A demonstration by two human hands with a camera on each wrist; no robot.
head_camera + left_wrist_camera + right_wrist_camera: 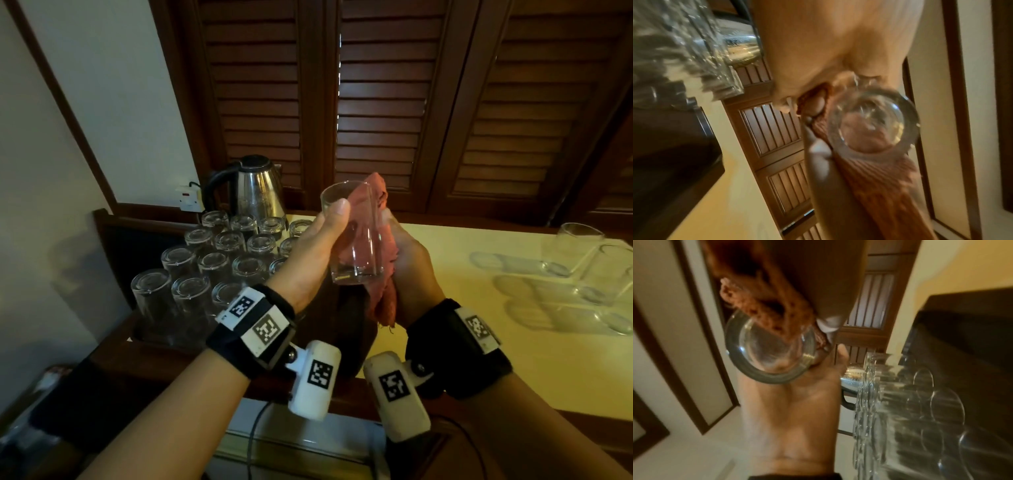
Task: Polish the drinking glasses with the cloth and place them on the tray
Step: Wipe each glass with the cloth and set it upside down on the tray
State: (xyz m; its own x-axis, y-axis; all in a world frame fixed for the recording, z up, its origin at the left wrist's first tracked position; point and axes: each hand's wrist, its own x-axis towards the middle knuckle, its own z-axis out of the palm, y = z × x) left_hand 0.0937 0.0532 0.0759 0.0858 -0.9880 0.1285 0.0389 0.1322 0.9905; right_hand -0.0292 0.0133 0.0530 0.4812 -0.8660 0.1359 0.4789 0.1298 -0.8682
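Head: left hand (310, 253) raised, thumb and fingers wrapped round glass (356, 240), held above counter (479, 342) edge. Right hand (411, 274) presses cloth (380, 246) on glass, fingers curled round cloth. Tray (113, 240) w/ upturned glasses to the left.
L wrist: glass base (873, 120) faces cam, cloth (879, 186) beside.
R wrist: blurred; same grip.

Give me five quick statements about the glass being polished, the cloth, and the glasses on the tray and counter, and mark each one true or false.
1. The left hand grips the held glass. True.
2. The cloth is blue. False: it is reddish.
3. The right hand holds the cloth against the held glass. True.
4. The glasses on the tray stand rim up. False: they stand upside down.
5. The kettle lies on the counter to the right. False: it stands behind the tray; the glasses on the counter lie there.
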